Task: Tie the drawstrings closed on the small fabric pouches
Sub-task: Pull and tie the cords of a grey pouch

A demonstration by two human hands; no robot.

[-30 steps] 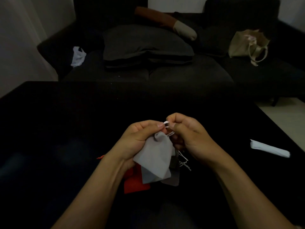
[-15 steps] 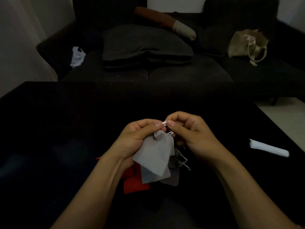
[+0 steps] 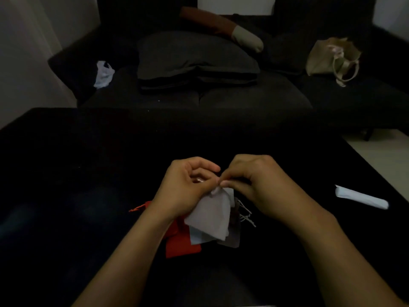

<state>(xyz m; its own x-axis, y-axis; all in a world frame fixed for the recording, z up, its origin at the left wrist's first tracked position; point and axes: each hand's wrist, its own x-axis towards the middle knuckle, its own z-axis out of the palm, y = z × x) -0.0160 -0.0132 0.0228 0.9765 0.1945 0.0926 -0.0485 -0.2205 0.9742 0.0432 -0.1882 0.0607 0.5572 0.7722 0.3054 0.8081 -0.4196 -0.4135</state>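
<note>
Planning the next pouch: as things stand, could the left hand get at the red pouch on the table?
Probably yes, once freed. The red pouch lies just under the left hand, partly covered by the grey pouch which both hands pinch at its top, the right hand too.

From the pouch pile (image 3: 199, 235), the black table (image 3: 66, 173) lies bare from 9 through 12 o'clock. At 3 o'clock a white paper roll (image 3: 360, 197) (well apart) blocks the way; loose drawstrings (image 3: 246, 214) lie just beside.
</note>
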